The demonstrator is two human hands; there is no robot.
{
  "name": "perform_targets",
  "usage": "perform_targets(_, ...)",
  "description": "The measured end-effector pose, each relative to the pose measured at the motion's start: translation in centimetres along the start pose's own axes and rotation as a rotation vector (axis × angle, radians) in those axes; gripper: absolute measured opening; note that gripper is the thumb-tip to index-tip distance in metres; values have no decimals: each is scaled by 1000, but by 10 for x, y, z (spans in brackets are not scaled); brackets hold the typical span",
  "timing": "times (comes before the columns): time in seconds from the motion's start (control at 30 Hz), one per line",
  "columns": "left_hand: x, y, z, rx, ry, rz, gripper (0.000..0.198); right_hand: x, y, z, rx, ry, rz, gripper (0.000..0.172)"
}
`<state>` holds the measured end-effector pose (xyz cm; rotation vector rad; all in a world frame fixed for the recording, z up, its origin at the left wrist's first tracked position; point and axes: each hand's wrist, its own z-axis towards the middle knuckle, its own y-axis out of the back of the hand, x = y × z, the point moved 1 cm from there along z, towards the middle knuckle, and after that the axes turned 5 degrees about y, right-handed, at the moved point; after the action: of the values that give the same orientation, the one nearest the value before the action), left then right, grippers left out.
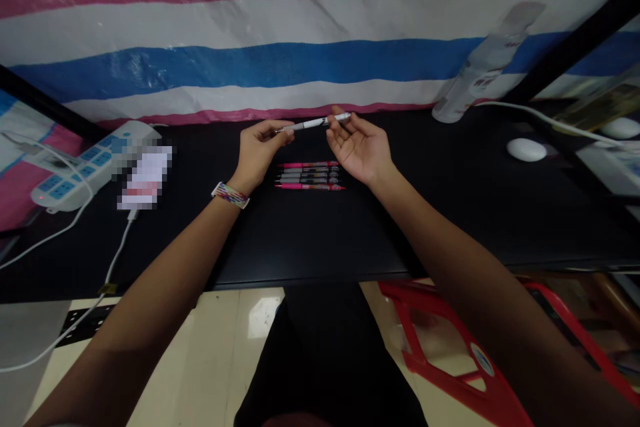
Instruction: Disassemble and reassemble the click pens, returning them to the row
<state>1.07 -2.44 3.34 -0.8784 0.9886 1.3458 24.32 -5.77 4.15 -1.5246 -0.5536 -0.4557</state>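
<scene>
A white pen (314, 123) with a grey grip is held level above the far part of the black table. My left hand (260, 150) pinches its tip end between thumb and fingers. At the clip end, the thumb and fingertips of my right hand (363, 143) close on the pen, palm turned upward and the other fingers curled loosely. Below the hands, several pens lie side by side in a row; a pink pen (310, 187) is nearest me, another pink pen (305, 165) is farthest, and grey pens (305, 175) lie between them.
On the black table (310, 240), a white power strip (75, 177) and a charging phone (147, 177) lie left. A clear bottle (473, 73) and a white mouse (527, 149) are right. Striped sheeting (300, 63) hangs behind. A red stool (430, 340) is below.
</scene>
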Motion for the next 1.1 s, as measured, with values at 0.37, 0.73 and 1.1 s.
perform_targets(0.37, -3, -1, -1, 12, 18, 9, 24, -2, -3, -1, 28, 30, -28, 41)
perform_targets(0.73, 0, 1, 0, -4, -2, -8, 21, 1, -5, -3, 7, -8, -42, 38)
perform_targets(1.1, 0, -1, -1, 4, 35, 16, 18, -7, 4, 4, -12, 27, -27, 45)
